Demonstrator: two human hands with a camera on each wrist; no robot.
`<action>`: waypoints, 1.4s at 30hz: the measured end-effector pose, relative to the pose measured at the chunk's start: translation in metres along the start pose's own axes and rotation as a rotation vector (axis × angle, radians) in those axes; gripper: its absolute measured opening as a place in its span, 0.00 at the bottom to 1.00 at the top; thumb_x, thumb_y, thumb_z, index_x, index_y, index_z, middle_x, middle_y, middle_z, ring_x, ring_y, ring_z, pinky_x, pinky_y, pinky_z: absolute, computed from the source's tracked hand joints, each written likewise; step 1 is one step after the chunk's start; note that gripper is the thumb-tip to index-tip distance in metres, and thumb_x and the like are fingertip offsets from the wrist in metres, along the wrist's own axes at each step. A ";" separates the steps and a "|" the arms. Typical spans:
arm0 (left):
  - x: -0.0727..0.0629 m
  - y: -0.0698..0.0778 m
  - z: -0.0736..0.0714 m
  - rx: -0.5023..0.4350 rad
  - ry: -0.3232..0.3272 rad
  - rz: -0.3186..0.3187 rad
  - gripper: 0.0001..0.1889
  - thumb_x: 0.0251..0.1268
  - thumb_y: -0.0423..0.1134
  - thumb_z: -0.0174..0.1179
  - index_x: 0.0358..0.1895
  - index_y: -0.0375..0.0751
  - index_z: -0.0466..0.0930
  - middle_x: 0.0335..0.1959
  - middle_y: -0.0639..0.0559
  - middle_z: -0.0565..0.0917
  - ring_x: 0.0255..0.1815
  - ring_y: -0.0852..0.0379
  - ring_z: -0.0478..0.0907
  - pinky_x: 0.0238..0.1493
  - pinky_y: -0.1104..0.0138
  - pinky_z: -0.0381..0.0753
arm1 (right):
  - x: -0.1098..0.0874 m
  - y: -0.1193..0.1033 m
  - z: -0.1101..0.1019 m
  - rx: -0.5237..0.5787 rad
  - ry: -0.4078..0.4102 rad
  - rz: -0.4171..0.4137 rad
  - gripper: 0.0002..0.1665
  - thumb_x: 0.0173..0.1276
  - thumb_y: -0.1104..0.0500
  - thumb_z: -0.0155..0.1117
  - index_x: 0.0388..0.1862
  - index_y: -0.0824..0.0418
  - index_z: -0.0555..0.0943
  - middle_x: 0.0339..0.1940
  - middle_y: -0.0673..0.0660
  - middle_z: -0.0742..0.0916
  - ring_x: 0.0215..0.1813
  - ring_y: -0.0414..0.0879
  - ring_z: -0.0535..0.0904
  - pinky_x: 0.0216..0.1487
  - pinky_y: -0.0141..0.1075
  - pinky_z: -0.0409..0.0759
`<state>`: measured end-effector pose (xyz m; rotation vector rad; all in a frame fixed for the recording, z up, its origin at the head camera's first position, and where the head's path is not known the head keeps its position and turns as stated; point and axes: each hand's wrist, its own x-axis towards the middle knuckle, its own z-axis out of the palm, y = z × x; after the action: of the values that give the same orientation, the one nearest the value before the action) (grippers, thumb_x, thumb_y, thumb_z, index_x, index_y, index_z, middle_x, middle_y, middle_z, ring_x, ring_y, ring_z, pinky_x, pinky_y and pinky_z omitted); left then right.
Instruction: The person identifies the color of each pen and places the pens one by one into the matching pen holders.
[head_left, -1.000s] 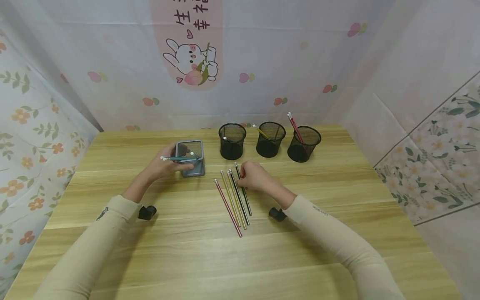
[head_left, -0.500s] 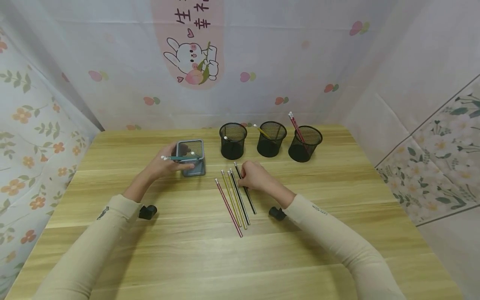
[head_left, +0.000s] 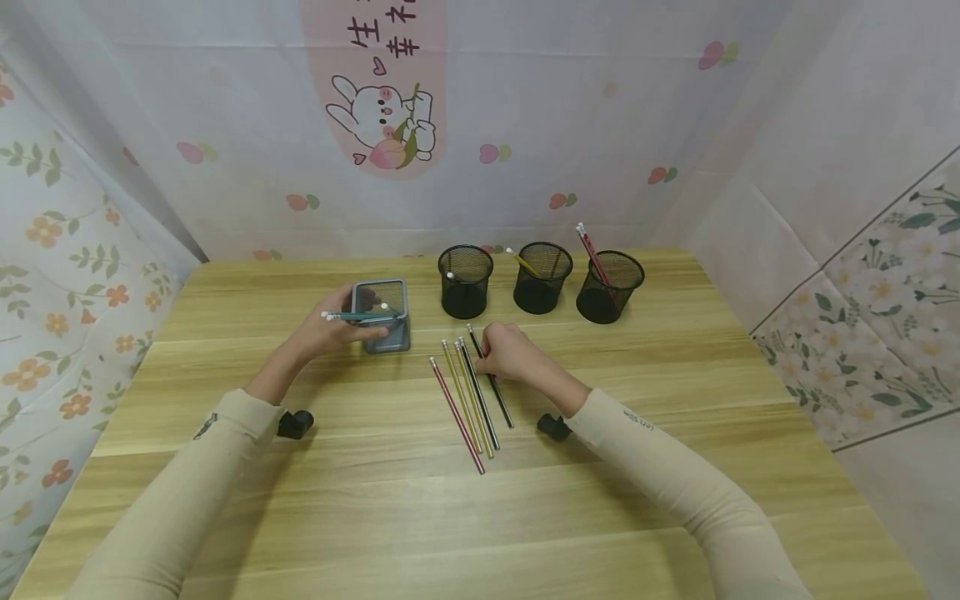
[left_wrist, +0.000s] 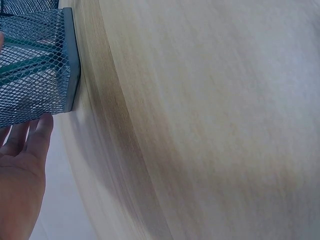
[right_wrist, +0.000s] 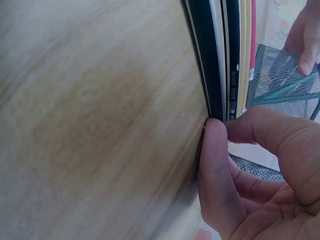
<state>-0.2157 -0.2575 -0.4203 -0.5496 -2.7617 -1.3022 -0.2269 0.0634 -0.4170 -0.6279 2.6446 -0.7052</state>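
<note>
Right of the square pencil cup [head_left: 398, 337] that the left hand [head_left: 327, 331] grips, the right hand [head_left: 512, 353] pinches a black pencil [head_left: 501, 401]; a crooked lift could scatter neighboring pencils [head_left: 481, 400].

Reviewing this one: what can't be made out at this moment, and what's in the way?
Head view: some fingertips of the left hand, hidden behind the square cup.
Head view: the lower part of the pencil in the leftmost round cup, hidden by dark mesh.
Head view: the dark writing, cut off by the top edge.
Left wrist view: part of the square cup, cut off by the left edge.
Right wrist view: the held black pencil's eraser, hidden by the right hand.
</note>
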 end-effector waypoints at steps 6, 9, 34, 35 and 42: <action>-0.001 0.001 -0.001 0.009 0.001 0.007 0.32 0.54 0.35 0.79 0.58 0.27 0.73 0.54 0.35 0.82 0.53 0.39 0.80 0.54 0.46 0.78 | 0.001 -0.001 0.000 0.004 -0.008 0.008 0.21 0.64 0.65 0.70 0.15 0.59 0.71 0.12 0.53 0.79 0.13 0.43 0.80 0.19 0.32 0.72; 0.000 0.001 -0.001 0.010 0.001 0.004 0.32 0.54 0.35 0.79 0.58 0.27 0.73 0.54 0.35 0.82 0.52 0.40 0.80 0.54 0.45 0.78 | 0.001 -0.001 0.000 0.007 -0.008 0.005 0.22 0.64 0.65 0.69 0.14 0.58 0.70 0.11 0.53 0.78 0.14 0.43 0.80 0.20 0.32 0.73; -0.001 -0.002 0.000 -0.020 -0.002 -0.005 0.32 0.54 0.36 0.79 0.59 0.30 0.73 0.53 0.37 0.82 0.53 0.41 0.79 0.54 0.46 0.78 | -0.007 0.002 -0.018 0.088 -0.026 -0.089 0.06 0.63 0.68 0.68 0.32 0.64 0.77 0.18 0.52 0.78 0.17 0.41 0.74 0.22 0.32 0.71; -0.001 -0.001 0.000 -0.020 -0.002 -0.005 0.32 0.55 0.37 0.79 0.59 0.30 0.73 0.54 0.37 0.82 0.53 0.41 0.79 0.54 0.46 0.78 | -0.008 0.001 -0.019 0.086 -0.019 -0.102 0.06 0.63 0.68 0.68 0.32 0.64 0.77 0.19 0.52 0.78 0.18 0.41 0.73 0.23 0.32 0.70; 0.000 -0.003 0.000 -0.030 -0.005 -0.013 0.32 0.55 0.37 0.79 0.58 0.30 0.73 0.56 0.37 0.82 0.56 0.40 0.79 0.56 0.46 0.77 | -0.007 -0.004 -0.025 0.101 0.007 -0.169 0.06 0.61 0.69 0.67 0.31 0.65 0.77 0.23 0.53 0.80 0.21 0.40 0.73 0.22 0.31 0.70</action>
<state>-0.2169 -0.2596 -0.4226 -0.5378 -2.7584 -1.3489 -0.2304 0.0732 -0.3928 -0.8280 2.5649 -0.8840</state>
